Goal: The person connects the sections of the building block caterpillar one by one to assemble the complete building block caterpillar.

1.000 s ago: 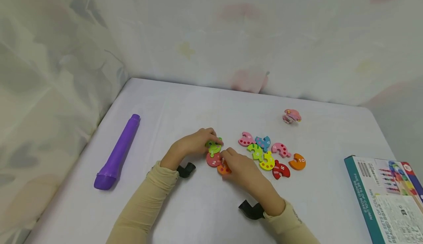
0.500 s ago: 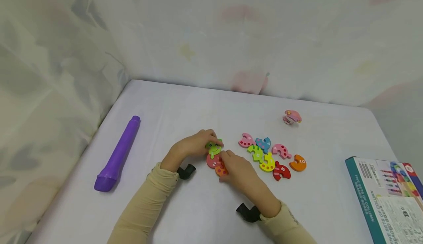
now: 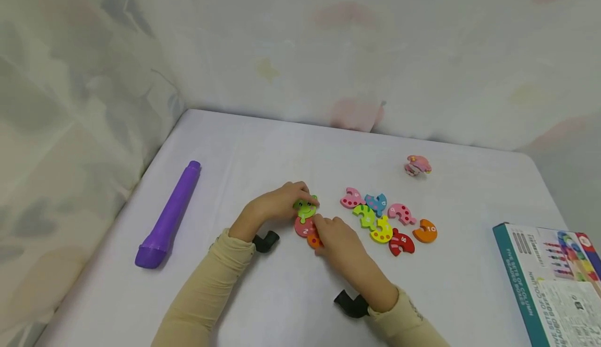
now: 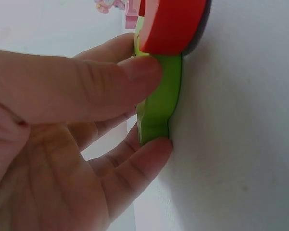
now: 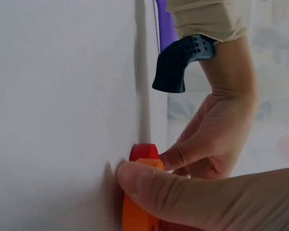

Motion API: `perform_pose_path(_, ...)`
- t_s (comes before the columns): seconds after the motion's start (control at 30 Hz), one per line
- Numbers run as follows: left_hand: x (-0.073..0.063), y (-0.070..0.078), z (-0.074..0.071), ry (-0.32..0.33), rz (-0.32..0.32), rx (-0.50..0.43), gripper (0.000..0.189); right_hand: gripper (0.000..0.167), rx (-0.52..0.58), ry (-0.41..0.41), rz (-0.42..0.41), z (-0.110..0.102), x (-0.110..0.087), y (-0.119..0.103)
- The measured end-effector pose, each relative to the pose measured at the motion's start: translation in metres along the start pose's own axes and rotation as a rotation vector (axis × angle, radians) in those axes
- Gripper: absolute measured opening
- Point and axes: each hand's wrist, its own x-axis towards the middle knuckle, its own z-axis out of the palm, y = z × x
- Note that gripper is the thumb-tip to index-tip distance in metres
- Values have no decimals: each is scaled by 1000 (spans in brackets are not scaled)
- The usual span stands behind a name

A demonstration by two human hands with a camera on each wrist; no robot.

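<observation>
My left hand [image 3: 277, 205] grips a green puzzle piece with a smiling animal face [image 3: 306, 211], thumb on one side and fingers around the other. In the left wrist view that green piece [image 4: 160, 103] stands edge-on at the white surface. Joined below it is a red puzzle piece numbered 2 [image 3: 303, 227]. An orange dotted puzzle piece [image 3: 314, 241] sits against the red one's lower right, pinched by my right hand [image 3: 344, 245]. From the right wrist, the thumb presses the orange piece's edge [image 5: 137, 216], beside the red piece [image 5: 143, 151]; its far side is hidden by the hand.
Several loose numbered pieces lie to the right, among them a yellow one [image 3: 382, 230], a red 8 [image 3: 401, 242] and an orange 10 [image 3: 425, 231]. Behind them is a small pink figure [image 3: 417, 165]. A purple toy microphone [image 3: 170, 214] lies left, a printed box [image 3: 551, 279] right.
My right hand has shifted slightly left, bringing the orange piece closer against the red 2. The left hand keeps its hold on the green piece in the same place.
</observation>
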Motion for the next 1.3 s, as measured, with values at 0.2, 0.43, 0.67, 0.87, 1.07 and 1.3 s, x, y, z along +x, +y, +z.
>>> perform_pose_path(0.2, -1, 3, -2, -4, 2, 3, 41, 70, -11, 23, 1, 5, 0, 0)
perform_pose_path(0.43, -1, 5, -3, -10, -1, 11, 41, 77, 23, 75, -10, 1, 3, 18)
perform_pose_path(0.67, 2, 5, -2, -17, 4, 26, 44, 64, 35, 353, 70, -15, 12, 62)
perform_pose_path(0.87, 1, 7, -2, -24, 4, 20, 45, 70, -15, 338, 199, -10, 17, 86)
perform_pose_path(1.07, -1, 8, -2, -23, 10, 15, 45, 68, -16, 322, 231, -8, 20, 87)
perform_pose_path(1.3, -1, 6, 0, -27, 9, 11, 45, 58, 35, 348, 149, -12, 18, 81)
